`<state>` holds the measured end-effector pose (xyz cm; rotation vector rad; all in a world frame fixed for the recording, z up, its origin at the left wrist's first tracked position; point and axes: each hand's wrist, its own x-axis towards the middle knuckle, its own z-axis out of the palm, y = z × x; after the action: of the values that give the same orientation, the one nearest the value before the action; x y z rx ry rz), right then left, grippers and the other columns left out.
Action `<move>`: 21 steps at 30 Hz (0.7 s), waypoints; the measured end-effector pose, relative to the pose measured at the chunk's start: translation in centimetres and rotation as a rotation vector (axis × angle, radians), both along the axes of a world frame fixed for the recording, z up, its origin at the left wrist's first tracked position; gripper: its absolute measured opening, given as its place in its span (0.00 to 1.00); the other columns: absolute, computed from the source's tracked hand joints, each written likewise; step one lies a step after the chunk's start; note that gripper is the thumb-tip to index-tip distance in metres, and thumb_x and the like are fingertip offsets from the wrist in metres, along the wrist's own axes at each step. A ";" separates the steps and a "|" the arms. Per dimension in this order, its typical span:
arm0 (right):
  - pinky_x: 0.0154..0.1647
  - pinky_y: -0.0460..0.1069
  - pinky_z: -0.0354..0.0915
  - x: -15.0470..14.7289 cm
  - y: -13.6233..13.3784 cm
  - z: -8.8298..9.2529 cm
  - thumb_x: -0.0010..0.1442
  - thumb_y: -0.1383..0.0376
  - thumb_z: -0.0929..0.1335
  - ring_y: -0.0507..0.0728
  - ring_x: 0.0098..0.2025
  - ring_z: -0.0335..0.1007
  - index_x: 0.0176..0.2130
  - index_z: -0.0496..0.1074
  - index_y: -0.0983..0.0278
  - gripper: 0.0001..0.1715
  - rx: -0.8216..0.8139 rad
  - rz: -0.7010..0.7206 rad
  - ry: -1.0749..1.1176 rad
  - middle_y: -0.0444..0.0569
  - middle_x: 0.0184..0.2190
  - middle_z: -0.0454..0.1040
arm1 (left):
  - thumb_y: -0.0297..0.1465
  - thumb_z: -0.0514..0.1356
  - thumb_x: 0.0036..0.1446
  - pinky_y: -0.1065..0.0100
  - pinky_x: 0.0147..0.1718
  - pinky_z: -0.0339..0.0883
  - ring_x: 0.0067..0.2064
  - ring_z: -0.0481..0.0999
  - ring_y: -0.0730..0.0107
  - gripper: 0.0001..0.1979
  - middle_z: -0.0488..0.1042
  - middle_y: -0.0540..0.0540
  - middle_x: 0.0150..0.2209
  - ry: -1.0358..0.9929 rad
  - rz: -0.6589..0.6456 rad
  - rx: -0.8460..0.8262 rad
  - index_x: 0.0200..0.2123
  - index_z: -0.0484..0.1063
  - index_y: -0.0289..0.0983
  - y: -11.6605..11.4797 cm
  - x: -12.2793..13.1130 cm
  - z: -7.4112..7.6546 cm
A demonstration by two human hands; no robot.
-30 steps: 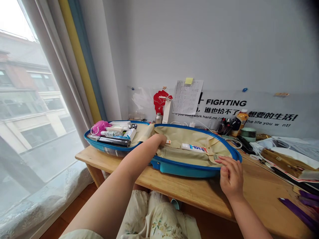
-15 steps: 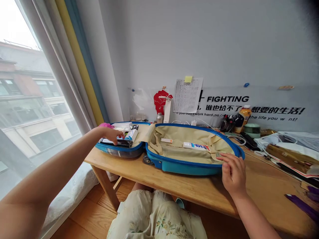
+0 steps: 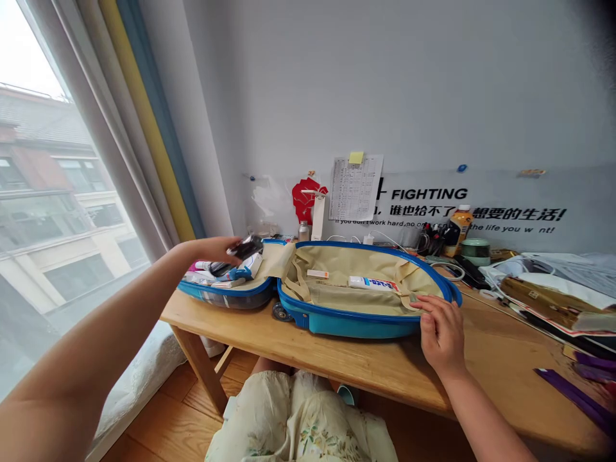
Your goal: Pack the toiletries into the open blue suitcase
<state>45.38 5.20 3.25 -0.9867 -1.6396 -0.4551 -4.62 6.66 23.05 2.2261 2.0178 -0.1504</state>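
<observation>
Gripping a black tube [image 3: 245, 247], left hand [image 3: 212, 251] above suitcase [image 3: 356, 326], right hand [image 3: 440, 333] open on rim [image 3: 366, 316]

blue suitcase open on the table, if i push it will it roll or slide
It will probably slide, not roll: it lies open on its back on the wooden table, its wheel at the side. The hard blue shell looks stiff, but the half packed with toiletries will likely feel heavier and drag.

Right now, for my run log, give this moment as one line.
left hand: holds dark cylindrical item above window-side half of open blue suitcase | right hand: resting on suitcase rim | toothpaste tube: lying in other half
</observation>
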 end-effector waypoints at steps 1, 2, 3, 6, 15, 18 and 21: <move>0.59 0.60 0.55 0.0 0.0 0.0 0.68 0.57 0.56 0.60 0.49 0.71 0.37 0.74 0.59 0.21 -0.009 -0.004 0.002 0.52 0.40 0.77 | 0.51 0.60 0.50 0.66 0.52 0.62 0.54 0.71 0.56 0.38 0.73 0.43 0.57 -0.071 -0.027 0.058 0.60 0.62 0.39 -0.1 1.2 1.0; 0.59 0.61 0.55 0.0 0.0 0.0 0.68 0.57 0.56 0.60 0.49 0.71 0.37 0.74 0.59 0.22 -0.017 -0.008 0.003 0.52 0.40 0.77 | 0.52 0.59 0.51 0.66 0.52 0.62 0.53 0.71 0.57 0.38 0.73 0.44 0.57 -0.122 -0.069 0.108 0.60 0.62 0.39 -0.1 2.7 1.8; 0.59 0.61 0.55 0.0 0.0 0.0 0.68 0.56 0.55 0.61 0.49 0.71 0.37 0.74 0.60 0.22 -0.024 -0.011 0.005 0.52 0.40 0.77 | 0.51 0.59 0.51 0.66 0.52 0.62 0.53 0.71 0.58 0.37 0.73 0.46 0.56 -0.150 -0.117 0.146 0.61 0.62 0.41 -0.1 4.5 2.5; 0.58 0.61 0.56 0.1 0.0 -0.1 0.68 0.56 0.56 0.61 0.49 0.71 0.37 0.74 0.60 0.22 -0.018 -0.008 0.005 0.53 0.41 0.77 | 0.50 0.60 0.52 0.67 0.52 0.61 0.54 0.71 0.59 0.36 0.71 0.47 0.57 -0.198 -0.318 0.184 0.62 0.62 0.43 0.4 10.7 2.7; 0.57 0.60 0.57 0.2 0.2 -0.2 0.68 0.60 0.56 0.60 0.48 0.72 0.38 0.74 0.60 0.20 0.051 0.003 -0.037 0.52 0.41 0.77 | 0.49 0.58 0.56 0.63 0.55 0.62 0.58 0.69 0.55 0.36 0.68 0.38 0.61 -0.132 -0.574 -0.190 0.63 0.62 0.35 4.0 23.0 -5.3; 0.57 0.60 0.58 0.3 0.2 -0.2 0.68 0.59 0.56 0.60 0.48 0.72 0.37 0.74 0.60 0.20 0.032 -0.002 -0.021 0.52 0.41 0.77 | 0.49 0.59 0.55 0.63 0.55 0.63 0.57 0.71 0.56 0.34 0.71 0.39 0.60 -0.096 -0.564 -0.294 0.60 0.66 0.36 4.4 23.6 -7.1; 0.57 0.60 0.58 0.3 0.3 -0.3 0.68 0.58 0.56 0.61 0.48 0.72 0.36 0.74 0.60 0.22 0.010 -0.007 -0.008 0.53 0.41 0.77 | 0.49 0.59 0.54 0.64 0.54 0.65 0.54 0.73 0.59 0.31 0.73 0.44 0.58 -0.093 -0.565 -0.354 0.57 0.69 0.40 4.7 23.6 -8.4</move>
<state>45.71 5.52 2.96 -0.9853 -1.6397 -0.4720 19.00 11.31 14.68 2.4305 1.1569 -0.4124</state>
